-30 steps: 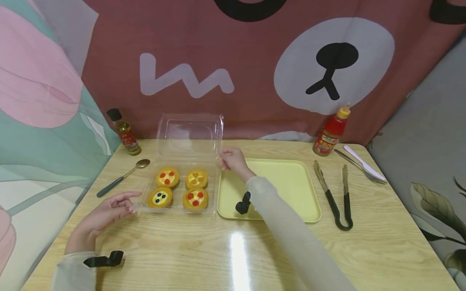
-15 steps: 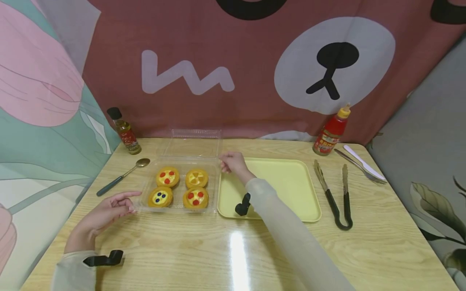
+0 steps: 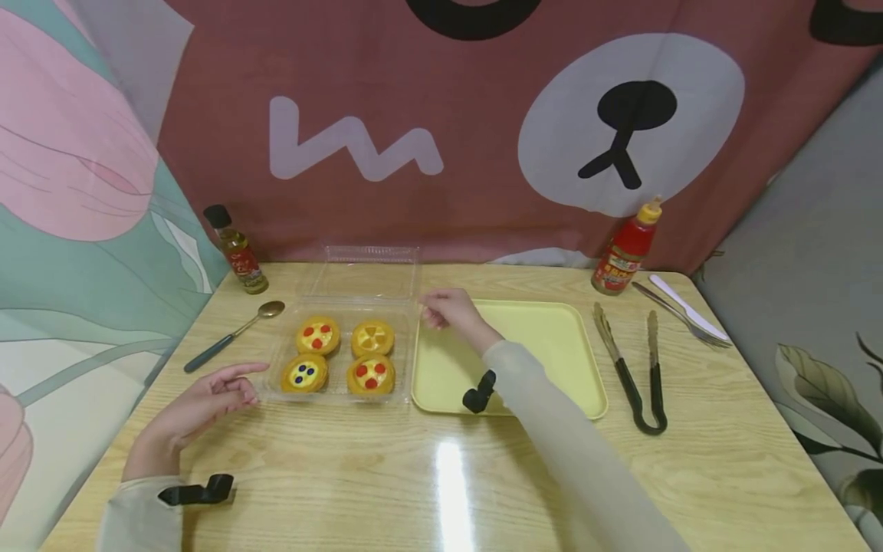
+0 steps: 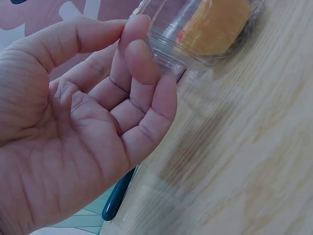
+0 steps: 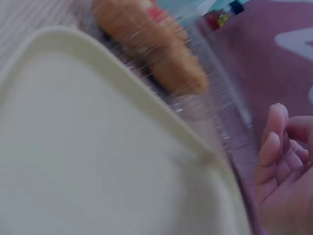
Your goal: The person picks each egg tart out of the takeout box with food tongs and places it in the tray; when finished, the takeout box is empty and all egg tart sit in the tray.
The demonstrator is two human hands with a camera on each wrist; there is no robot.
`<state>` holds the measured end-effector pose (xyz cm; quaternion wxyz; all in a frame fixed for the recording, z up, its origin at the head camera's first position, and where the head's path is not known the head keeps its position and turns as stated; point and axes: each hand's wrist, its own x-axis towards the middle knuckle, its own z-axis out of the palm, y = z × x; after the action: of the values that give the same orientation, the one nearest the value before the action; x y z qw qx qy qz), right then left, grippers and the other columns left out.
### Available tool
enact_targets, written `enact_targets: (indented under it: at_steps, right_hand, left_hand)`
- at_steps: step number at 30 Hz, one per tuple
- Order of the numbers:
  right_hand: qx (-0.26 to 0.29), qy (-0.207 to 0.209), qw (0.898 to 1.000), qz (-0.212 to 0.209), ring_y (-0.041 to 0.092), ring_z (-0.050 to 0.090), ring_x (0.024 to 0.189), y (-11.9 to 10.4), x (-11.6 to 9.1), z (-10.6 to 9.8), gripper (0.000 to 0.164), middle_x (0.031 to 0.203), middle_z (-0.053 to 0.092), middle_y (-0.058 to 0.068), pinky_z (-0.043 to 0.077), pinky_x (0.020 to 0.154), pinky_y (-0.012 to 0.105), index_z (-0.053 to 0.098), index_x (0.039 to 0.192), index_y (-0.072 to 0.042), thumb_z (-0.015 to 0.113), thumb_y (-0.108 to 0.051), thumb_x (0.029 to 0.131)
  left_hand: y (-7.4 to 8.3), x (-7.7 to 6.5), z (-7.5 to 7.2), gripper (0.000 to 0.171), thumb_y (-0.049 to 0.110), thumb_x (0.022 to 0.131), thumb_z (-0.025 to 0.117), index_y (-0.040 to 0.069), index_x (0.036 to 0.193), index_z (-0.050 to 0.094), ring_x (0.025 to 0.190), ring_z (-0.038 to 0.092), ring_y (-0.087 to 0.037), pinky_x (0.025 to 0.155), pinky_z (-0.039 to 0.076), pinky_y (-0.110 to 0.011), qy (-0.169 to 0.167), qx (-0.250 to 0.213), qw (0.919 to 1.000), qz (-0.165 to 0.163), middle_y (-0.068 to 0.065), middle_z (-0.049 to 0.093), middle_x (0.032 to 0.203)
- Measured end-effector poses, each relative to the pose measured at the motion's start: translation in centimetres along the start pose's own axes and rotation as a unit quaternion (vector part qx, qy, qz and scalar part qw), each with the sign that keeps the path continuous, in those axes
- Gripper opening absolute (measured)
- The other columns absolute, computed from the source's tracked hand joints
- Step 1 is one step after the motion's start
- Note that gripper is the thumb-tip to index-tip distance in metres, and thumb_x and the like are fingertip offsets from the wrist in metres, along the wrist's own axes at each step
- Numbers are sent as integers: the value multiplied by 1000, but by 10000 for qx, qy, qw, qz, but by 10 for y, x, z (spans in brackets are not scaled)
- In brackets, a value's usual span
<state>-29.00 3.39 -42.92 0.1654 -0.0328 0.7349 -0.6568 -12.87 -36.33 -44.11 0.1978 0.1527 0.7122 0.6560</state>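
Note:
A clear plastic clamshell container (image 3: 336, 391) lies with its lid (image 3: 366, 280) folded back. In it sit several egg tarts: one with blue dots (image 3: 304, 374), two with red dots (image 3: 318, 336) and one with orange wedges (image 3: 372, 338). My left hand (image 3: 207, 402) pinches the container's near left corner between thumb and finger, as the left wrist view shows at the clear rim (image 4: 168, 61). Just right of the lid's hinge, my right hand (image 3: 451, 310) hovers over the far left corner of a yellow tray (image 3: 524, 360), fingers loosely curled and holding nothing.
Black-handled tongs (image 3: 638, 391) lie right of the tray. Behind them stand a red sauce bottle (image 3: 624, 253), a fork (image 3: 690, 318) and a pale knife (image 3: 683, 303). A spoon (image 3: 234, 336) and an oil bottle (image 3: 237, 253) are at the left. A curtain (image 3: 483, 207) closes off the back.
The lid has dropped back from upright to flat behind the container. My right hand has let go of it and shifted slightly right. The left hand stays put.

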Motion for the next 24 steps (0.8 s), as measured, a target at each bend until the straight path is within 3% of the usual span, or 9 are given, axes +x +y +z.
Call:
enact_targets:
  at_steps: [5,9,13,16,19,21,24]
  right_hand:
    - [-164,-370,9984,-403,10,54,47,-28,-32,-27,30,63,58,2,46,49,22,60,105,5,60,-19,87]
    - [-552,-457,9932,-921,13,57,52,-41,-61,-60,31,67,60,4,48,52,25,60,104,3,60,-23,87]
    - [-1341,-268,9813,-1357,18,60,57,-48,-92,-96,33,72,61,9,49,56,30,60,104,2,60,-26,87]
    - [-1928,39,9658,-1733,20,60,59,-47,-114,-123,28,76,62,14,50,57,32,61,102,1,58,-24,88]
    - [-2384,628,9476,-2034,18,61,62,-38,-134,-151,26,78,63,16,51,57,30,61,101,0,57,-23,89]
    - [-2848,1220,9267,-2128,17,61,66,-29,-146,-170,28,80,64,14,50,56,27,62,101,-1,57,-25,89]
    - [-3544,1899,8968,-1847,23,59,75,-13,-162,-196,38,87,64,15,49,59,32,60,109,-1,55,-33,89]
  left_hand:
    - [0,3,0,44,1,94,39,-1,137,28,88,56,-15,79,48,-29,-39,28,10000,-20,-4,56,95]
    - [3,8,4,42,11,97,37,0,137,28,82,55,-13,74,49,-28,268,308,9990,-164,-7,56,95]
    - [6,13,7,41,12,97,40,1,135,32,78,55,-11,73,49,-28,590,518,9966,-257,-3,55,90]
    - [6,15,8,40,11,96,41,2,134,35,77,56,-10,72,50,-27,691,549,9958,-241,-1,54,89]
    - [5,17,8,39,12,96,43,5,134,37,77,56,-9,72,50,-28,759,592,9950,-276,-2,54,89]
    - [6,17,9,40,13,96,44,5,134,37,76,56,-9,71,50,-28,782,621,9945,-304,-3,55,89]
    - [7,19,9,41,15,95,45,5,134,37,75,56,-10,71,50,-29,808,693,9937,-348,-2,55,88]
